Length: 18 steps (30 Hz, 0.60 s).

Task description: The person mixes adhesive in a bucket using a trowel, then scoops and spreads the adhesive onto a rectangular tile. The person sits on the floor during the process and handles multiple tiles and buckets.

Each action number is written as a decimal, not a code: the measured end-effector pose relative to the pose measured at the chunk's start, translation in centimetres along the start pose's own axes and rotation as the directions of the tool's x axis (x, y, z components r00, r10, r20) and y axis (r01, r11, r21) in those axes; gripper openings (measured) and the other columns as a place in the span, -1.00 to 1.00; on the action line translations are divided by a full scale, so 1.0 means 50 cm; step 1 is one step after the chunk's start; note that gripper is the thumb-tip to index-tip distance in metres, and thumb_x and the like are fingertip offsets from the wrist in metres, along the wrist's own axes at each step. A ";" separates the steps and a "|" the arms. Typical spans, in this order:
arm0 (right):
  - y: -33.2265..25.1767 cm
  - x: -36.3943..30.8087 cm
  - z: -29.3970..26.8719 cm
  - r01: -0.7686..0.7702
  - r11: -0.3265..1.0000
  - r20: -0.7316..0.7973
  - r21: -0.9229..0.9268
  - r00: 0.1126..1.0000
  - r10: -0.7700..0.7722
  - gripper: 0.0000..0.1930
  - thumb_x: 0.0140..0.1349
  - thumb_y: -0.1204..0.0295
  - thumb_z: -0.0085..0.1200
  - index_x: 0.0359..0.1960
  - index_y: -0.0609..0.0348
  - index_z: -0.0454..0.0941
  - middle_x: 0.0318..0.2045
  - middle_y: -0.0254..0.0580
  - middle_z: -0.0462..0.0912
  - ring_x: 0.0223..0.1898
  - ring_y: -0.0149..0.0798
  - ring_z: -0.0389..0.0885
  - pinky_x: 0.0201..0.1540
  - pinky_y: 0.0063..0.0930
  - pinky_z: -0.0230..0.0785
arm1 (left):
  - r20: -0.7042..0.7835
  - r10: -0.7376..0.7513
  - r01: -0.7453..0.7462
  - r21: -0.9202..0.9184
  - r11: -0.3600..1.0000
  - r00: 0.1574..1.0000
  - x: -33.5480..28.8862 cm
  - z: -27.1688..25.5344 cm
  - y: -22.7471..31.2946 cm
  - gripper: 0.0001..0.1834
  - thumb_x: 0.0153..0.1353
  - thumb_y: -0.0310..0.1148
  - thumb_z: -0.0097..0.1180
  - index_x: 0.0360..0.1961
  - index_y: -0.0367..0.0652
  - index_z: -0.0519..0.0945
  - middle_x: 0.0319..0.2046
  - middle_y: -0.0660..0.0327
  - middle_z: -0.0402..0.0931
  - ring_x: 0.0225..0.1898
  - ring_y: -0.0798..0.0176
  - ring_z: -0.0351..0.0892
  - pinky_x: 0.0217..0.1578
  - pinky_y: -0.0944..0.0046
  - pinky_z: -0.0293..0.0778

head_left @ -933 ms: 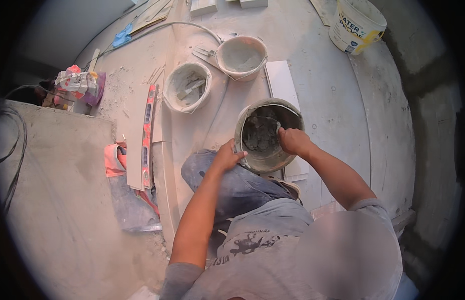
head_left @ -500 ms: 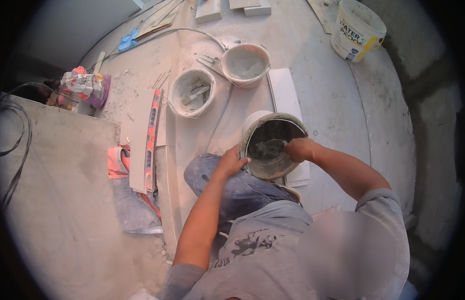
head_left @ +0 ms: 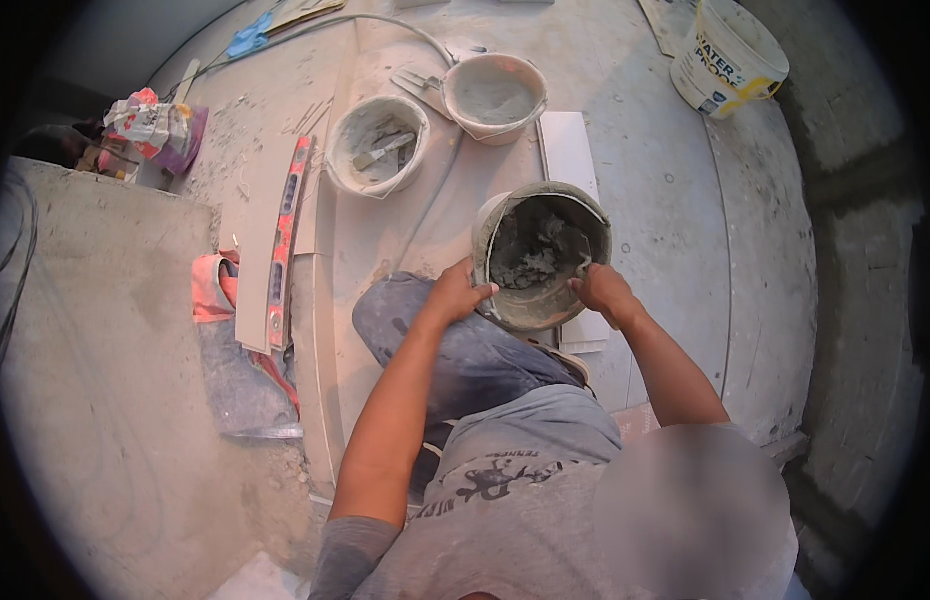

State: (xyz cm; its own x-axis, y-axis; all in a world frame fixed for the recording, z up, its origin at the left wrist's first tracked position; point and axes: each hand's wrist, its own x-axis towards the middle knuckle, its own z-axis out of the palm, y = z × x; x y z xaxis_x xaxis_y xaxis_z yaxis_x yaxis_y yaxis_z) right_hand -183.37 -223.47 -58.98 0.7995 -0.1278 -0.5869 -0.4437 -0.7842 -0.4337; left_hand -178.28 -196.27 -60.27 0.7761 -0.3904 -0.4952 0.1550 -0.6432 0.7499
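Observation:
A mortar-smeared bucket [head_left: 530,315] stands tilted in front of me, its mouth facing me. Thick grey mortar [head_left: 538,262] lies in lumps inside it. My left hand [head_left: 457,292] is closed on the bucket's left rim, the thumb over the edge. At the right side of the mouth, my right hand [head_left: 605,290] is closed round the handle of a trowel [head_left: 577,246]. The trowel's blade is down in the mortar, and its outline is partly lost against the grey mix.
Beyond are a bucket holding a brush [head_left: 383,152] and a bucket of greyish mix [head_left: 495,92]. Pale tile strips [head_left: 567,150] lie behind my bucket. A red spirit level [head_left: 288,240] rests on a board at left. A white-yellow pail [head_left: 725,75] stands far right.
My right hand has turned and drawn a little nearer, and the trowel blade has shifted toward the bucket's right side. More lumpy mortar shows. The whole view has shifted slightly.

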 end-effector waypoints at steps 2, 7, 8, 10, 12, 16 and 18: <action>0.000 0.038 0.061 0.187 0.831 -0.372 -0.523 0.828 -0.420 -0.69 0.25 0.32 0.10 -0.09 0.31 0.53 -0.28 0.05 0.58 -0.22 0.02 0.60 -0.24 -0.11 0.47 | -0.004 0.036 -0.036 -0.003 0.999 0.999 0.003 0.004 -0.005 -0.35 0.09 -0.28 0.36 0.23 -0.18 0.48 0.07 0.01 0.61 0.14 0.06 0.56 0.20 0.14 0.36; -0.010 0.135 0.180 0.462 0.686 -0.114 -0.562 0.778 -0.617 -0.78 0.21 0.37 -0.04 -0.24 0.12 0.65 -0.15 -0.04 0.56 -0.06 -0.02 0.51 -0.05 -0.15 0.34 | -0.071 0.141 -0.141 -0.003 0.990 0.987 0.009 0.017 -0.021 -0.40 0.07 -0.28 0.38 0.16 -0.15 0.50 -0.03 -0.07 0.64 0.06 -0.11 0.60 0.11 0.09 0.43; -0.011 0.143 0.190 0.465 0.640 -0.083 -0.612 0.767 -0.636 -0.78 0.22 0.36 -0.04 -0.26 0.10 0.66 -0.15 -0.06 0.56 -0.06 -0.04 0.51 -0.04 -0.16 0.33 | -0.080 0.137 -0.135 0.034 0.990 0.987 0.009 0.017 -0.022 -0.40 0.07 -0.28 0.38 0.15 -0.15 0.51 -0.03 -0.07 0.63 0.06 -0.11 0.59 0.11 0.09 0.44; -0.018 0.158 0.199 0.474 0.565 -0.042 -0.675 0.740 -0.671 -0.77 0.22 0.34 -0.04 -0.29 0.07 0.69 -0.15 -0.08 0.56 -0.05 -0.08 0.51 -0.03 -0.18 0.31 | -0.114 0.150 -0.145 0.050 0.988 0.982 0.008 0.017 -0.025 -0.41 0.07 -0.28 0.38 0.14 -0.16 0.51 -0.03 -0.07 0.63 0.06 -0.13 0.59 0.11 0.08 0.44; -0.024 0.167 0.201 0.482 0.506 -0.020 -0.716 0.709 -0.705 -0.77 0.21 0.33 -0.03 -0.31 0.04 0.71 -0.14 -0.11 0.56 -0.04 -0.10 0.51 -0.03 -0.18 0.30 | -0.094 0.131 -0.128 0.043 0.991 0.987 0.009 0.015 -0.027 -0.42 0.07 -0.26 0.38 0.13 -0.17 0.52 -0.02 -0.08 0.63 0.07 -0.14 0.58 0.11 0.08 0.44; -0.032 0.190 0.209 0.512 0.469 0.099 -0.720 0.744 -0.661 -0.76 0.20 0.32 -0.01 -0.33 -0.02 0.75 -0.13 -0.11 0.57 -0.02 -0.09 0.51 0.01 -0.17 0.29 | -0.121 0.162 -0.153 0.079 0.985 0.979 0.012 0.014 -0.032 -0.44 0.07 -0.23 0.39 0.08 -0.20 0.53 -0.05 -0.09 0.63 0.03 -0.16 0.58 0.08 0.07 0.45; -0.034 0.203 0.214 0.513 0.448 0.150 -0.732 0.763 -0.629 -0.76 0.19 0.32 0.00 -0.33 -0.05 0.76 -0.12 -0.09 0.58 0.00 -0.09 0.52 0.04 -0.16 0.28 | -0.077 0.081 -0.075 0.068 0.995 0.994 0.015 0.014 -0.037 -0.38 0.08 -0.25 0.37 0.16 -0.24 0.50 0.03 -0.09 0.59 0.11 -0.08 0.56 0.16 0.09 0.39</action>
State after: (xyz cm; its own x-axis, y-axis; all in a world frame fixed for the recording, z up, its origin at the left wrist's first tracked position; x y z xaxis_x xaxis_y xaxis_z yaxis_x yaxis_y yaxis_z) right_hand -178.81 -216.93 -71.49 0.8283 0.4866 -0.2776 0.5078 -0.8615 0.0050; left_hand -178.38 -195.84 -62.32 0.8311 -0.3888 -0.3977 0.0541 -0.6552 0.7535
